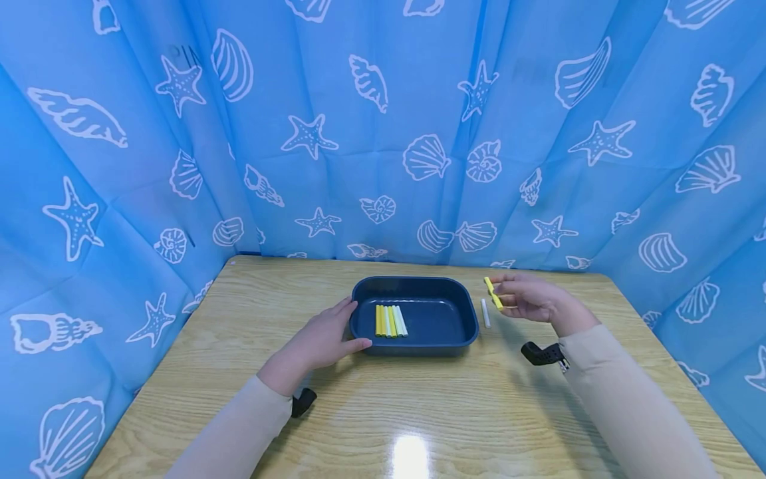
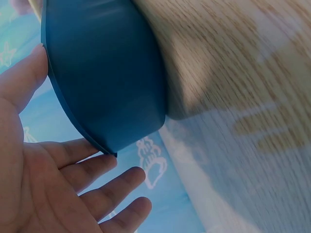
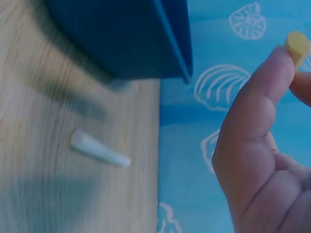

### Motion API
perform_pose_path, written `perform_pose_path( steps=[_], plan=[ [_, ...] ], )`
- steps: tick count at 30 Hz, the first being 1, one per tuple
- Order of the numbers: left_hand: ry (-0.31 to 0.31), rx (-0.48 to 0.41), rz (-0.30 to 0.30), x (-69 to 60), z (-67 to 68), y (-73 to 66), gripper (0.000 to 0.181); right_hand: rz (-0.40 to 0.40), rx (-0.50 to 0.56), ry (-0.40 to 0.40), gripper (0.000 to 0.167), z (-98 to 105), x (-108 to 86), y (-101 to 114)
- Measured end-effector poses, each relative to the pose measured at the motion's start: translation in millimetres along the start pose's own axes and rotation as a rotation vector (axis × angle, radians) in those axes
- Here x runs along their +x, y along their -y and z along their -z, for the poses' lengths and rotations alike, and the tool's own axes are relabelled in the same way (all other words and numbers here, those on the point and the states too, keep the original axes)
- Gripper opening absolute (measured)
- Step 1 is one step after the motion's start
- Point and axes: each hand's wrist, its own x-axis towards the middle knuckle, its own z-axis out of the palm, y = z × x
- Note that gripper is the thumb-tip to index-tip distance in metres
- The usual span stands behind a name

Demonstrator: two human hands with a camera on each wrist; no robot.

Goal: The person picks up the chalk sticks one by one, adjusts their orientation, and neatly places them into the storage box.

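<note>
A dark blue rectangular basin (image 1: 419, 347) stands on the table. Inside it, toward its left, a row of yellow and white chalk sticks (image 1: 391, 321) lies side by side. My left hand (image 1: 323, 332) touches the basin's left end, its thumb and fingertips at the rim (image 2: 73, 114) and its fingers spread and nearly straight. Just past the basin's right end, my right hand (image 1: 529, 298) pinches a yellow chalk stick (image 1: 493, 293) between thumb and fingers, above the tabletop. Beneath and beside it, a white chalk stick (image 1: 485, 313) lies on the wood, also seen in the right wrist view.
The wood-grain table (image 1: 359, 412) reaches back to a blue curtain (image 1: 383, 179) with white shell and starfish prints, which also hangs along both sides. Black wrist mounts (image 1: 541, 354) jut from the sleeves.
</note>
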Motion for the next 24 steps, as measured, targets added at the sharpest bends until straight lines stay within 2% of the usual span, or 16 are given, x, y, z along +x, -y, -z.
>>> perform_pose_path(
  steps=[4, 11, 18, 24],
  plan=[
    [-0.001, 0.003, 0.001, 0.2, 0.0, -0.1, 0.09, 0.004, 0.016, 0.029, 0.037, -9, 0.5, 8],
    [0.002, 0.014, 0.007, 0.7, -1.1, 1.0, 0.091, -0.007, 0.037, 0.05, 0.062, -28, 5.0, 19],
    [0.0, 0.008, 0.002, 0.9, -0.9, 1.4, 0.09, -0.034, 0.048, 0.048, 0.054, -52, 13.4, 27],
    [0.006, 0.012, 0.008, 0.6, -1.2, 1.4, 0.091, -0.07, 0.036, 0.051, 0.06, -68, 24.2, 29]
  ],
)
